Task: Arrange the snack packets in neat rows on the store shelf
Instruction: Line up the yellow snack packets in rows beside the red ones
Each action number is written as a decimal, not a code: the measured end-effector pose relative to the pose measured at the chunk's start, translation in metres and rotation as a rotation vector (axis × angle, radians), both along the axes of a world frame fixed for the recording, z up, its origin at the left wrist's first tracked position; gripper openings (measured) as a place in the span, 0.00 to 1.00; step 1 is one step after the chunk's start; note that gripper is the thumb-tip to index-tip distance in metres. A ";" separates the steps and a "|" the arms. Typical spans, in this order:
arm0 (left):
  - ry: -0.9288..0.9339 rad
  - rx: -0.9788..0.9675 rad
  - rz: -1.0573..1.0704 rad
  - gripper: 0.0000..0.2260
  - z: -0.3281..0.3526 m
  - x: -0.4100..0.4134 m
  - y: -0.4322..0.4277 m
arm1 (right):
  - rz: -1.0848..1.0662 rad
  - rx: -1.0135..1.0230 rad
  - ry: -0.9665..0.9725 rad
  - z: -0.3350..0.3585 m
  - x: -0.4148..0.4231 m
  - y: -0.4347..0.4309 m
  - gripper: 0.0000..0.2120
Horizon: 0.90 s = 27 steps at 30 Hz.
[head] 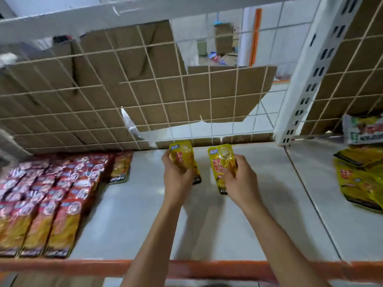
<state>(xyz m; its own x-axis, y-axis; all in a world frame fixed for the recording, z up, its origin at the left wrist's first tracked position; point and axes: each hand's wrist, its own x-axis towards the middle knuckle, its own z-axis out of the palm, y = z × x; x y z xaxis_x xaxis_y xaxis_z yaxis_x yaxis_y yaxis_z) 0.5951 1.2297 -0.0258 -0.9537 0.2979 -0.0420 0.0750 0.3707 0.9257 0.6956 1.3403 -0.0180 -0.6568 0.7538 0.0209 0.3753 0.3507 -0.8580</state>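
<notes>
My left hand (pixel 177 174) grips a yellow snack packet (pixel 184 154) near the back of the white shelf (pixel 132 214). My right hand (pixel 240 177) grips a second yellow packet (pixel 221 162) beside it, a short gap between the two. Both packets point toward the wire mesh back (pixel 145 96). Neat rows of red snack packets (pixel 47 195) fill the shelf's left part, with one orange-toned packet (pixel 121 167) at their far right end. A loose heap of yellow packets (pixel 361 177) lies on the neighbouring shelf section to the right.
An orange rail (pixel 83 266) runs along the shelf's front edge. A white slotted upright (pixel 306 83) divides the two shelf sections. Torn cardboard (pixel 128 65) backs the mesh. A green-and-white packet (pixel 362 129) lies at the right section's back.
</notes>
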 end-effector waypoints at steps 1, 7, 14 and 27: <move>0.019 -0.034 -0.021 0.32 -0.001 -0.010 -0.008 | 0.015 -0.003 -0.010 0.001 -0.007 -0.006 0.11; 0.164 -0.411 -0.188 0.24 -0.003 -0.049 -0.030 | 0.031 -0.027 -0.053 0.006 -0.047 -0.030 0.08; 0.212 -0.589 -0.264 0.24 -0.003 -0.081 -0.040 | 0.023 -0.103 -0.089 0.003 -0.083 -0.042 0.14; 0.250 -0.706 -0.230 0.15 -0.004 -0.103 -0.067 | 0.052 -0.193 -0.094 -0.006 -0.114 -0.061 0.16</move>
<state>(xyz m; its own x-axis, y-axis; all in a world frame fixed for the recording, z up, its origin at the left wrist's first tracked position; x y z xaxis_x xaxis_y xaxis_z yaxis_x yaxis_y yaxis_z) 0.4924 1.1626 -0.0302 -0.8775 0.4716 -0.0874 0.3962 0.8153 0.4222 0.5819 1.2790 -0.0236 -0.6875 0.7026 -0.1835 0.4420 0.2043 -0.8735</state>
